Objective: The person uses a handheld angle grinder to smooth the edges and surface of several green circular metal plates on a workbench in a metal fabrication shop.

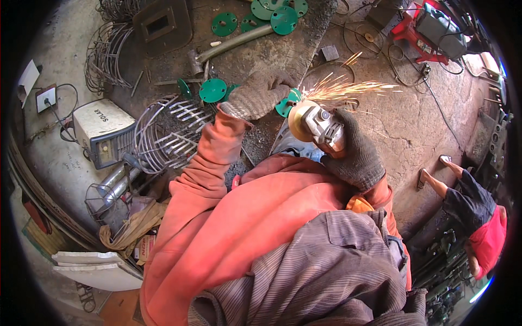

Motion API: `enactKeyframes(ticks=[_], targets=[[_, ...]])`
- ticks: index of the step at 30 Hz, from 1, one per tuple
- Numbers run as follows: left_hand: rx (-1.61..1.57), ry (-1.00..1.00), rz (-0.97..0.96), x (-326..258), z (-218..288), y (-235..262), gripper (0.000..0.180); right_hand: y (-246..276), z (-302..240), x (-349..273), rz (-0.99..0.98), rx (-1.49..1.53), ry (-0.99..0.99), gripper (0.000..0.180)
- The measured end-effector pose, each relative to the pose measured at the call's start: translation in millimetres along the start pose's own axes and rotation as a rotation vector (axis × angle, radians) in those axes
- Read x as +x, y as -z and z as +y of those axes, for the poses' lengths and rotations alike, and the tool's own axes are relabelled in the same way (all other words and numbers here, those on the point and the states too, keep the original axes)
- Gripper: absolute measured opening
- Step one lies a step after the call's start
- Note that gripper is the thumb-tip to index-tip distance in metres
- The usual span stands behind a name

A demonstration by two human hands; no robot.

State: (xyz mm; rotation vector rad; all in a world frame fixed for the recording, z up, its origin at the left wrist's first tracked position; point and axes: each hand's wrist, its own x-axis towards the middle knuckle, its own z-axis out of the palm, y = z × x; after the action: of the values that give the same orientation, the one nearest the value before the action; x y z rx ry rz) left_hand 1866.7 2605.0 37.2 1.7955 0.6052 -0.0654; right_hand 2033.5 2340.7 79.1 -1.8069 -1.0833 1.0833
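My right hand (360, 157), in a dark knitted glove, is wrapped round the body of a silver angle grinder (328, 129). Its pale round disc (298, 121) meets a small green metal disc (282, 108), and orange sparks (348, 89) stream up and to the right. My left hand (260, 96), in a brown knitted glove, is closed at the upper left edge of that green disc; its fingertips are partly hidden. Just left of this hand, another green disc with holes (212, 91) lies on the dark worktop (239, 54).
A hammer (234, 44), more green discs (284, 20) and a welding mask (163, 26) lie beyond my hands. Bent-rod cages (163, 133) and a white machine (103, 127) stand left. Cables (443, 117) cross the floor at right, near a red-framed machine (429, 32) and a person (478, 223).
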Motion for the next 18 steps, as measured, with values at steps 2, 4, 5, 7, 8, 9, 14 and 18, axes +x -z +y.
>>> enactKeyframes(ticks=[2,4,5,7,8,9,14,18], targets=[[0.017,-0.033,0.015,0,-1,-1,0.023,-1,2,0,0.001,-0.001,-0.011,0.097],[0.022,0.028,0.013,0,-2,-1,0.023,-3,4,2,-0.001,0.018,0.005,0.097],[0.022,0.028,0.013,-1,-1,-1,0.023,-2,3,2,0.000,0.018,0.005,0.097],[-0.003,0.025,0.028,-1,0,-2,0.025,-1,-2,2,0.003,-0.008,-0.019,0.097],[-0.003,0.025,0.027,-1,-1,-1,0.025,0,-4,3,0.003,-0.008,-0.019,0.097],[0.010,0.006,0.023,-1,-3,-1,0.025,1,-7,3,-0.005,0.020,-0.032,0.097],[-0.010,0.128,0.006,-2,14,0,0.024,1,-3,1,-0.010,0.018,-0.059,0.097],[0.010,-0.016,0.044,0,-5,-2,0.024,3,-6,2,-0.005,-0.011,-0.035,0.096]])
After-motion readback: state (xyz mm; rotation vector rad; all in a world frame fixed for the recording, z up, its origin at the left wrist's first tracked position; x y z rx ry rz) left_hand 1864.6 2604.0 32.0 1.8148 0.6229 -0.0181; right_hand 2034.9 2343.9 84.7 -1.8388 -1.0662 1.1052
